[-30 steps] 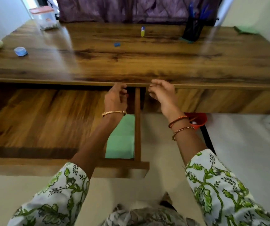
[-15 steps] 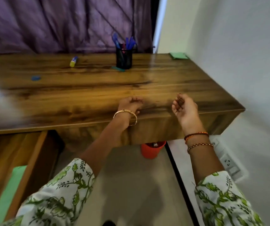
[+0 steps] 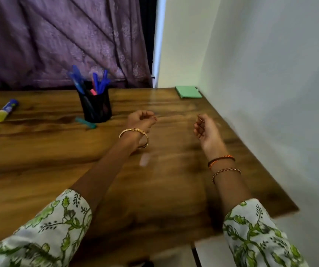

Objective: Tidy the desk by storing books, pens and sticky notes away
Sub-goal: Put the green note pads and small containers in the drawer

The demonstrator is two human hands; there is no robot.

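We hold our left hand [image 3: 140, 120] and right hand [image 3: 205, 130] loosely curled, gripping nothing, above the desk [image 3: 164, 189]. Green sticky notes [image 3: 188, 92] lie in its far right corner; pens [image 3: 89, 81] stand in the black holder [image 3: 95, 106] near its far edge.

Spread across the lower frame, a brown wooden desk [image 3: 166, 189], its right edge against a pale plastered wall [image 3: 270, 93]. Behind the desk, a purple pleated curtain [image 3: 58, 39]. Toward the back, left of centre, a black mesh pen holder [image 3: 95, 106] with blue pens [image 3: 99, 83] standing in it. Just before the holder, touching its base, a small teal flat object [image 3: 86, 123]. Far left, well apart, a yellow-and-blue glue stick [image 3: 5, 110] lying on its side. In the far right corner, beside the wall, a green sticky-note pad [image 3: 188, 91]. Over the middle, left hand [image 3: 140, 120] and right hand [image 3: 205, 130], apart, side by side.
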